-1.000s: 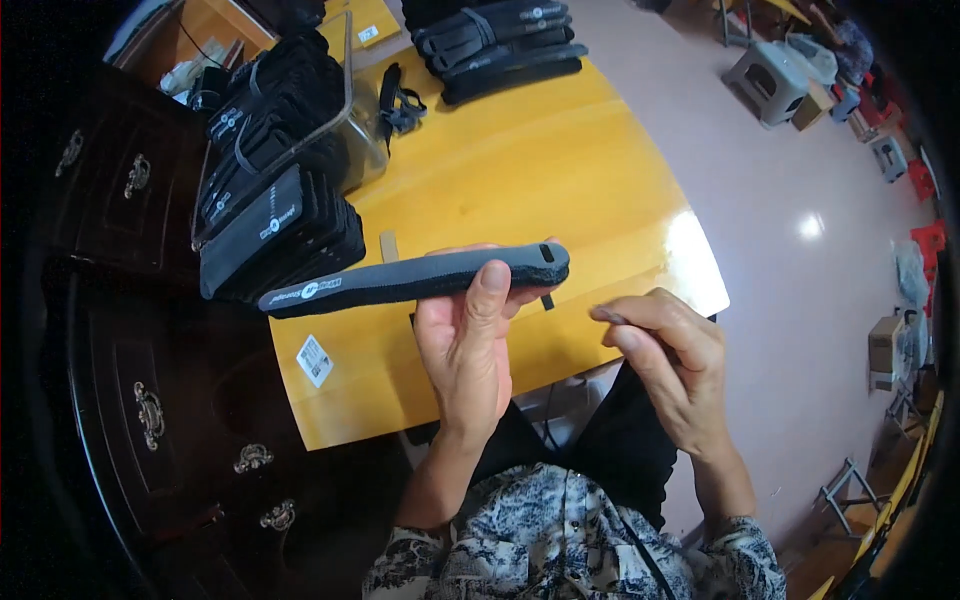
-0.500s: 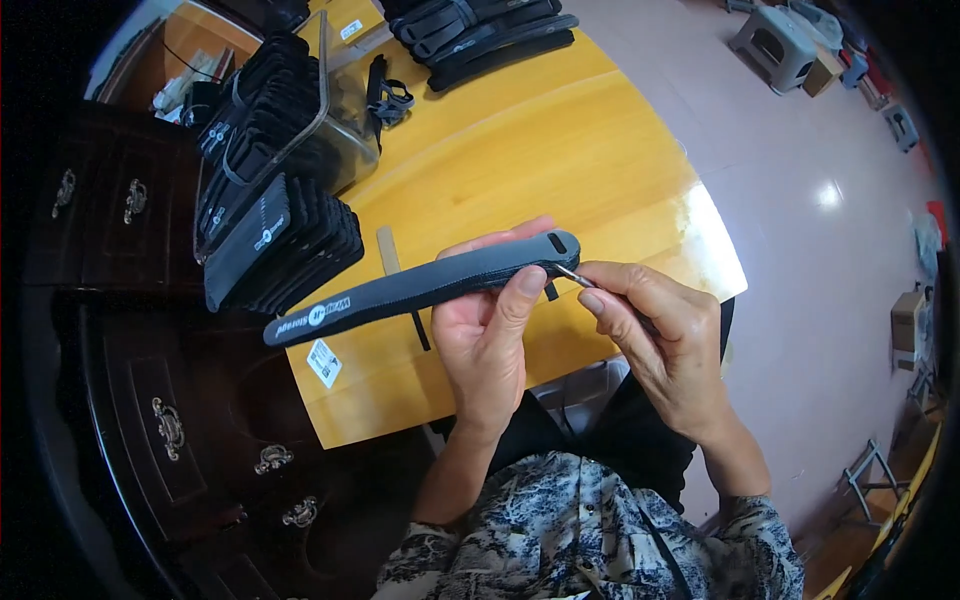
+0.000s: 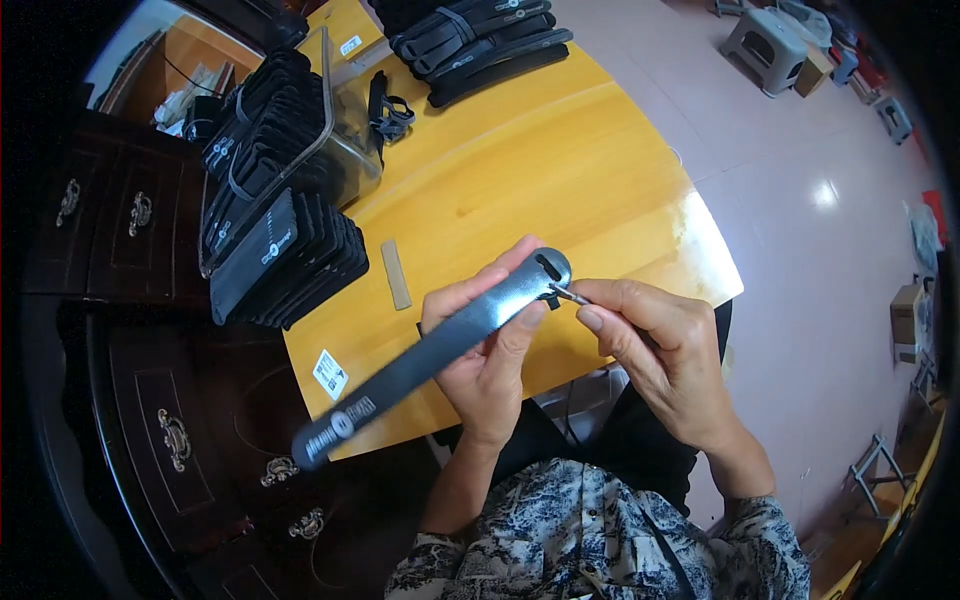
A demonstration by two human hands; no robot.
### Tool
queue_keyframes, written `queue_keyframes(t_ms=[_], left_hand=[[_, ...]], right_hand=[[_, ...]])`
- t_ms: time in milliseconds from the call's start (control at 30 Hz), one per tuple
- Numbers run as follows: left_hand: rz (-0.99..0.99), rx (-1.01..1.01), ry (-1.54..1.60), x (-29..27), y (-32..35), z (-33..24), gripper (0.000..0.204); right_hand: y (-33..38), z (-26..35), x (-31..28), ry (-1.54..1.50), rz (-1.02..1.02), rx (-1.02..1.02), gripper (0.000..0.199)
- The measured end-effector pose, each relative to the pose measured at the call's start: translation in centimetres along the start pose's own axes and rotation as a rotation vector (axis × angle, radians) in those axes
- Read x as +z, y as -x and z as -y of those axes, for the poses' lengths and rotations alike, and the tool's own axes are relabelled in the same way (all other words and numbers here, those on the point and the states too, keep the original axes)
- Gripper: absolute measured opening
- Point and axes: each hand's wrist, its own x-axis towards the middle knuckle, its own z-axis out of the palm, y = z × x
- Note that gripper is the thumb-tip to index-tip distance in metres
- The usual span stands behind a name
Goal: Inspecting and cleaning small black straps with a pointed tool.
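Above the wooden table, my left hand grips a long black strap with a rounded end and white printing near its far lower tip. The strap slants from upper right to lower left, and an oblong slot shows in its upper end. My right hand pinches a thin metal-tipped tool, most of it hidden by the fingers, so its exact kind is unclear. Its tip touches or nearly touches the strap's edge just below the slot. A small dark piece shows under that end.
Clear bin packed with black straps at left; a stack of black straps beside it. More bundled straps lie at the far edge, near a loose buckled strap. A tan strip and white label rest on the table.
The strap has tipped more steeply, its printed end swinging downward and its face turning to catch the light. Both hands keep their holds, the tool staying near the slotted end.
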Motion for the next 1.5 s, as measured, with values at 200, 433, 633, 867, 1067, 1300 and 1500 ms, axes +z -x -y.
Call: queue_keyframes(t_ms=[200,433,633,867,1067,1300,1500], left_hand=[[-0.041,-0.039,0.145,0.0,-0.4,0.0,0.030],[-0.057,-0.081,0.097,0.4,-0.1,-0.1,0.033],[-0.012,0.103,0.064,0.2,-0.2,0.5,0.034],[0.076,0.285,-0.089,0.2,0.3,1.3,0.037],[-0.060,0.119,0.131,1.0,0.3,0.9,0.035],[-0.046,0.099,0.183,1.2,0.4,1.3,0.036],[-0.004,0.170,0.142,1.4,0.5,1.6,0.037]], right_hand=[[0.1,0.4,-0.1,0.041,0.048,-0.008,0.018],[0.1,0.4,0.0,0.015,0.006,-0.018,0.018],[0.3,0.5,-0.1,0.013,0.038,0.020,0.019],[0.6,-0.5,-1.1,-0.374,0.139,0.286,0.024],[1.0,0.3,-0.7,-0.480,0.169,0.348,0.027],[0.9,0.4,-1.0,-0.583,0.187,0.427,0.027],[1.2,0.2,-1.4,-0.620,0.210,0.454,0.029]])
